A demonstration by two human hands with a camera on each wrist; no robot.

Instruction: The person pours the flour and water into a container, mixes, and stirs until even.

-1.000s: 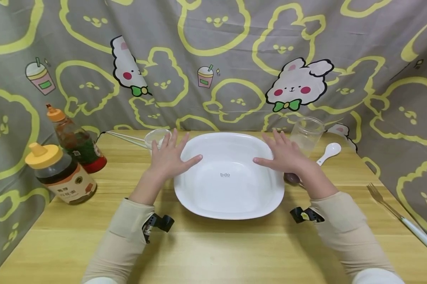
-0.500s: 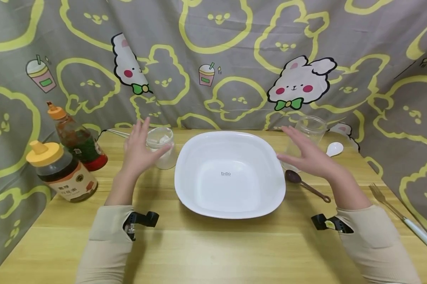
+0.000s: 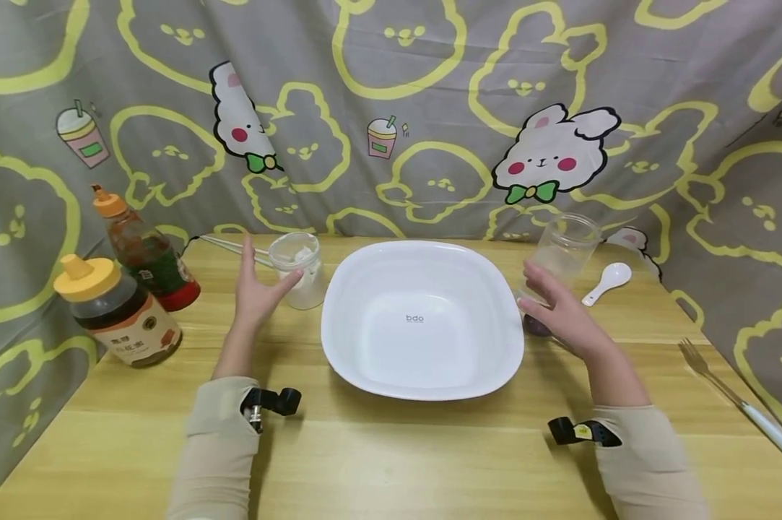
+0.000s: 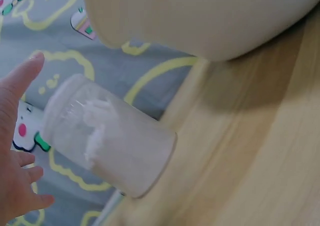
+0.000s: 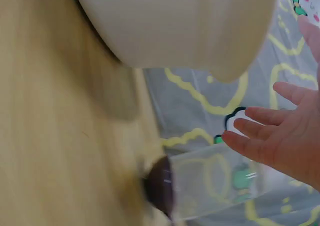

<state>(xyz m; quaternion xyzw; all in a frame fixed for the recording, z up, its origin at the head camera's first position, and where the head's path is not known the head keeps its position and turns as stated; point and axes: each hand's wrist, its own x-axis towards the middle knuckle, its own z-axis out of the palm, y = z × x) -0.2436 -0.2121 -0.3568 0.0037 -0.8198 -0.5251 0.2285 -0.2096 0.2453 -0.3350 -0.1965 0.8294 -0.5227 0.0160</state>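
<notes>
Left hand and right hand well apart, fingers loose, 2 thumbs inward.

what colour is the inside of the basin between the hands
White, with dark "bdo" lettering in the basin; the head view shows it best.

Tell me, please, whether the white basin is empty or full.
The white basin is empty: its bare inside shows nothing but small printed lettering.

Basin: white. Far curtain: grey, yellow outlines. Left near bottle cap: yellow. Left far bottle cap: orange. Right near spoon, half-hidden: apparently purple-brown.
</notes>
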